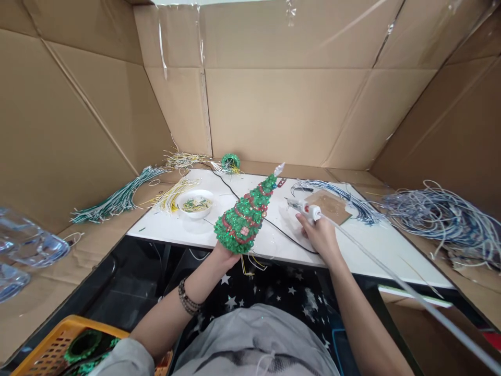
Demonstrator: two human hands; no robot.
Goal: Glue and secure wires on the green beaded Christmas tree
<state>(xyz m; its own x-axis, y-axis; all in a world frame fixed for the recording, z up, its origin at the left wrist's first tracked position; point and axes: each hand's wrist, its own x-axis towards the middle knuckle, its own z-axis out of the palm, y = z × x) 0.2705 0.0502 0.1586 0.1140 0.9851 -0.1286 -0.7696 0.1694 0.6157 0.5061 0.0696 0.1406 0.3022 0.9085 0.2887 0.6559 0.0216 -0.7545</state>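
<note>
- The left hand [227,256], coming in from seven o'clock, grips a cone-shaped Christmas tree of glittery green beads with red garlands [245,222] from below; its fingers are mostly hidden under the base.
- The tree is near the centre of the view, held over the near edge of a white rectangular table [156,230], its clear pointed tip leaning toward one o'clock.
- At three o'clock from the tree, the right hand [324,235] has its fingers closed around a white glue gun [311,210], nozzle toward ten o'clock; a long translucent glue stick [450,325] trails from its back toward four o'clock.
- At nine o'clock from the tree, a round white bowl [195,215] holds small yellow and green pieces.
- Farther out at nine o'clock lies a bundle of green-and-white wires [117,197].
- Beyond the glue gun, at three o'clock, lies a tangled heap of blue-and-white wires [446,222].
- At eight o'clock, an orange plastic basket [43,347] holds green beaded pieces.
</note>
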